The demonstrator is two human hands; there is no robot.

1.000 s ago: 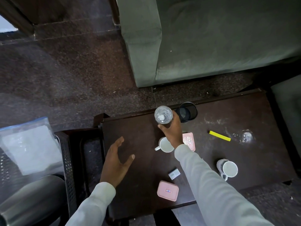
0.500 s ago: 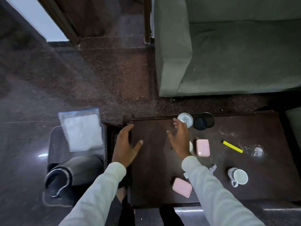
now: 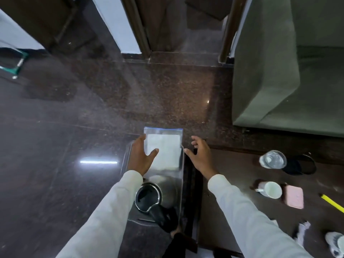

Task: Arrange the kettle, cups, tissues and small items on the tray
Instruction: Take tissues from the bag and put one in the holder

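Observation:
A clear bag of white tissues lies at the far end of a dark tray on the floor, left of the table. A steel kettle lies on its side at the tray's near end. My left hand rests open on the bag's left edge, thumb on the tissues. My right hand hovers open just right of the bag, holding nothing. On the dark wooden table stand a white cup, a pink box and a water bottle.
A black cup stands behind the bottle. A yellow stick lies at the table's right edge, a second white cup and a crumpled wrapper nearer me. A green sofa stands beyond the table. Polished dark floor spreads to the left.
The view swung left from the table to the tray. My right hand let go of the water bottle, which stands on the table. Both hands moved left to the tissue bag.

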